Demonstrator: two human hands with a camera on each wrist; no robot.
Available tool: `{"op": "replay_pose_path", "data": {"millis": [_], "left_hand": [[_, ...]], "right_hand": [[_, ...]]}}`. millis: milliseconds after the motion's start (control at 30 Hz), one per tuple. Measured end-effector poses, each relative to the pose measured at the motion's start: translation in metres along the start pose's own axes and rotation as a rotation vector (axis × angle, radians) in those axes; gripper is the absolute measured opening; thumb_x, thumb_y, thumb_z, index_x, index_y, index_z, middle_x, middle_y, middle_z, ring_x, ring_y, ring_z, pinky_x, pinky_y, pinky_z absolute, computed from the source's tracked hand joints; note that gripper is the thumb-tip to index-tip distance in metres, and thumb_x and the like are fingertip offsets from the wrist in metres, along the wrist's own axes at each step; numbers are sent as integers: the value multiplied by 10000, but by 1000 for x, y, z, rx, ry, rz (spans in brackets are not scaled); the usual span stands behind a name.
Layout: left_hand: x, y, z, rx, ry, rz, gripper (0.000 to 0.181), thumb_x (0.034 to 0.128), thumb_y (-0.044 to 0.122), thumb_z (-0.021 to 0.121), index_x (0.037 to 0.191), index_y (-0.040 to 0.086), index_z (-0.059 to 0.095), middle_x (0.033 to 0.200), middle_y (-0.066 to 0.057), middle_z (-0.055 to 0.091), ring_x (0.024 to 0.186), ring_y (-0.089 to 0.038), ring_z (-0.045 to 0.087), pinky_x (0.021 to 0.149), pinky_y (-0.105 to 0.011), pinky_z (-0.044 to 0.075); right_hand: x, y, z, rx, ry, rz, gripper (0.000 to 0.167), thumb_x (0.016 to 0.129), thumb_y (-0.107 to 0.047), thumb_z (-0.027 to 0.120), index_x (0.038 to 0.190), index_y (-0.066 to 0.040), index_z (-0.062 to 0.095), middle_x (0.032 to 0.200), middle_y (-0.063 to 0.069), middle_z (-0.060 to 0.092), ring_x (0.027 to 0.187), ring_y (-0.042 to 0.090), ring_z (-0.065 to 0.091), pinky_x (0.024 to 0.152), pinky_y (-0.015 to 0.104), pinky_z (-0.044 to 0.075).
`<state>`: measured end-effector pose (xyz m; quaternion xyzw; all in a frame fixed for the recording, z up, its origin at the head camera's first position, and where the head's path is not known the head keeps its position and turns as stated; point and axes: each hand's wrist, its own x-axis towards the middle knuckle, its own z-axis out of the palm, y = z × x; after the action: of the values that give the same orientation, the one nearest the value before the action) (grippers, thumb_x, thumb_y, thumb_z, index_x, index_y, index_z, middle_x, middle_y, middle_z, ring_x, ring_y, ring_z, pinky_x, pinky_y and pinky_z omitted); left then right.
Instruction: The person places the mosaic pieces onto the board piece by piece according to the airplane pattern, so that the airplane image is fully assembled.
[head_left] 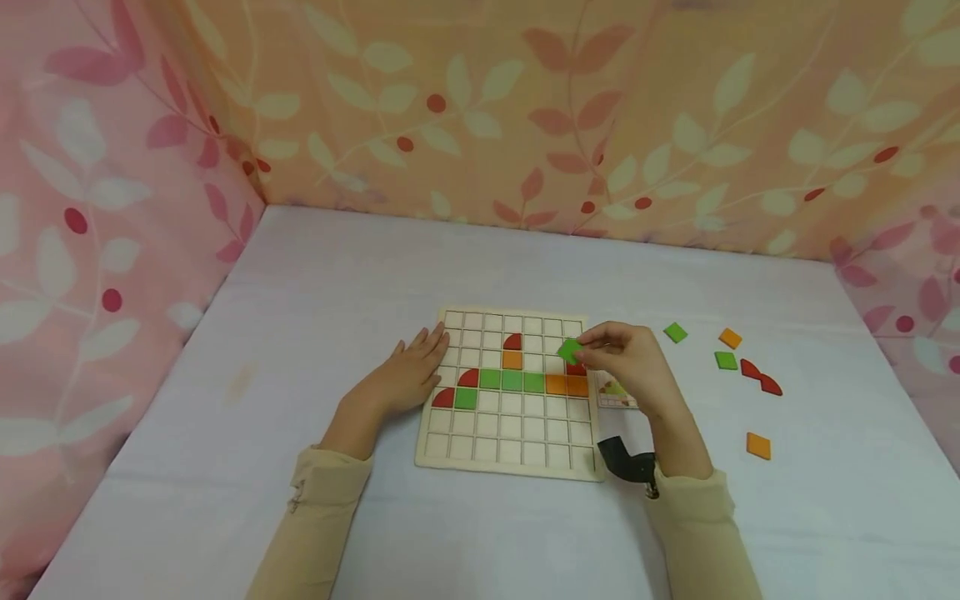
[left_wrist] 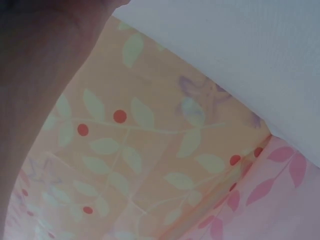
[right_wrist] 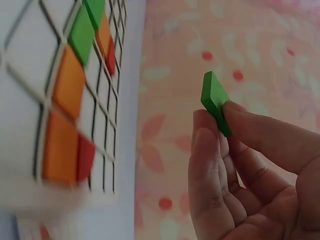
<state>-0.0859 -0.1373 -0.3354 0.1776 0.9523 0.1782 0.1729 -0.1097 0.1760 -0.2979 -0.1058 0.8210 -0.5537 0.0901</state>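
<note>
A cream grid board [head_left: 510, 462] lies on the white table, with green, orange and red tiles set in some of its squares. My right hand [head_left: 628, 360] pinches a green square tile [head_left: 570, 351] between thumb and fingers, above the board's right side. In the right wrist view the same green tile [right_wrist: 214, 100] is held tilted at the fingertips, clear of the board. A red tile [head_left: 576, 368] below it is partly covered. My left hand [head_left: 408, 367] rests with extended fingers on the board's left edge. The left wrist view shows only a dark part of that arm.
Right of the board lie loose tiles: green [head_left: 676, 332], orange [head_left: 730, 337], another green [head_left: 726, 360], two red quarter-rounds [head_left: 761, 377] and an orange square [head_left: 758, 445]. A picture card [head_left: 617, 395] is half hidden under the right hand. Patterned cloth walls [head_left: 525, 125] stand behind.
</note>
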Motion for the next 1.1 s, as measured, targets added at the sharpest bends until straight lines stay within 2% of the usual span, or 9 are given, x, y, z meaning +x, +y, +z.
{"op": "replay_pose_path", "data": {"millis": [200, 367, 533, 767, 1100], "left_hand": [[0, 1, 0, -4, 15, 4, 603, 991, 158, 428, 1495, -8, 142, 1573, -131, 24, 1429, -333, 41, 1120, -544, 70], [1, 1, 3, -4, 13, -2, 606, 989, 166, 430, 1495, -7, 145, 1572, -131, 24, 1428, -336, 38, 1119, -545, 71], [1, 0, 3, 1, 17, -2, 606, 989, 170, 432, 1495, -5, 149, 1571, -129, 31, 1429, -331, 40, 1120, -541, 75], [0, 1, 2, 6, 16, 1, 611, 989, 169, 437, 1494, -9, 144, 1570, -134, 32, 1427, -336, 44, 1118, -547, 77], [1, 0, 1, 0, 15, -7, 617, 982, 159, 442, 1494, -11, 143, 1570, -141, 27, 1427, -343, 38, 1120, -546, 70]], "right_hand": [[4, -4, 38, -26, -151, 25, 146, 841, -30, 674, 970, 39, 673, 876, 100, 657, 806, 270, 643, 715, 343, 533], [7, -4, 62, -62, -226, 33, 103, 808, -15, 690, 910, -2, 697, 825, 59, 652, 757, 214, 634, 700, 333, 518], [9, -2, 79, -123, -226, 18, 79, 770, -4, 734, 844, -9, 707, 749, 10, 667, 719, 135, 606, 681, 298, 491], [8, -1, 91, -257, -190, 34, 62, 757, -45, 768, 803, -69, 735, 721, -39, 662, 679, 111, 567, 628, 274, 461], [10, 1, 94, -285, -175, 30, 54, 744, -96, 792, 773, -114, 749, 726, -54, 664, 682, 112, 545, 627, 274, 441]]}}
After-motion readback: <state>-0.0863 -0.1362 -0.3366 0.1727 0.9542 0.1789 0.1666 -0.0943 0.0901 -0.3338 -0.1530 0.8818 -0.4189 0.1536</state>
